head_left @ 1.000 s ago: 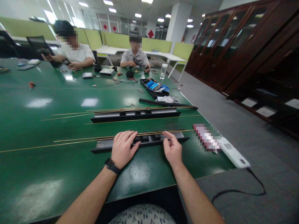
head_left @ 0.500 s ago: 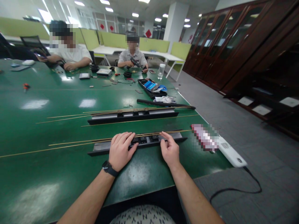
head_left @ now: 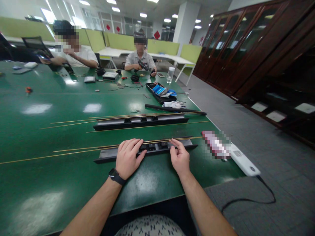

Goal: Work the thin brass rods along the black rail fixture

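A long black channel (head_left: 105,160) with a silvery inner face lies across the table in front of me, with several small black blocks (head_left: 152,146) set inside it. Thin brass-coloured rods (head_left: 81,148) run along its far side and stick out past its left end. My left hand (head_left: 129,157) lies over the left half of the channel, fingers at the far edge and thumb at the near side. Toward the right end, my right hand (head_left: 180,157) spans the channel, its index fingertip at the rods and its thumb at the near wall. Fingertip contact is partly hidden.
A second black channel (head_left: 140,125) with rods lies behind. Farther back are a dark bar (head_left: 172,109), white gloves (head_left: 174,104) and a black tray (head_left: 152,89). A white power strip (head_left: 243,160) sits at the right edge. Two people sit opposite; one holds a power drill (head_left: 142,65).
My hands stay in the same place on the channel. The view shifts very slightly. Across the table, the person at left has raised a hand toward the face.
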Tool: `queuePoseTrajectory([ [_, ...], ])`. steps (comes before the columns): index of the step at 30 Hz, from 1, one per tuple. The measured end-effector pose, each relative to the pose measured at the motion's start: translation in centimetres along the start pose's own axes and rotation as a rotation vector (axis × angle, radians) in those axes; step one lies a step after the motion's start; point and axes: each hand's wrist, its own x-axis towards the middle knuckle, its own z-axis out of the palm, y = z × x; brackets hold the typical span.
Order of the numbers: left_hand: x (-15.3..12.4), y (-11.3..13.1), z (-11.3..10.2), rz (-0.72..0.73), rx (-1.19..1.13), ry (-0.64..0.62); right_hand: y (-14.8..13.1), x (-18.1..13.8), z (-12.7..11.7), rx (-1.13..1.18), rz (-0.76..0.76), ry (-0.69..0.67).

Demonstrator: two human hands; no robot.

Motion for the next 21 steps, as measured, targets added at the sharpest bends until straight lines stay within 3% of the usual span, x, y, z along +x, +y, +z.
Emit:
queuePoseTrajectory([
  [9,-0.04,-0.01,-0.01,-0.003,-0.007,-0.003,0.02,-0.12,-0.13,-0.058,-0.061,-0.084],
  [16,-0.08,-0.04,-0.03,-0.007,-0.013,-0.008,-0.15,0.01,-0.05,-0.047,-0.013,0.004],
  [21,-0.06,-0.01,-0.01,-0.014,-0.021,-0.007,-0.09,0.03,-0.08,-0.035,-0.005,-0.006],
])
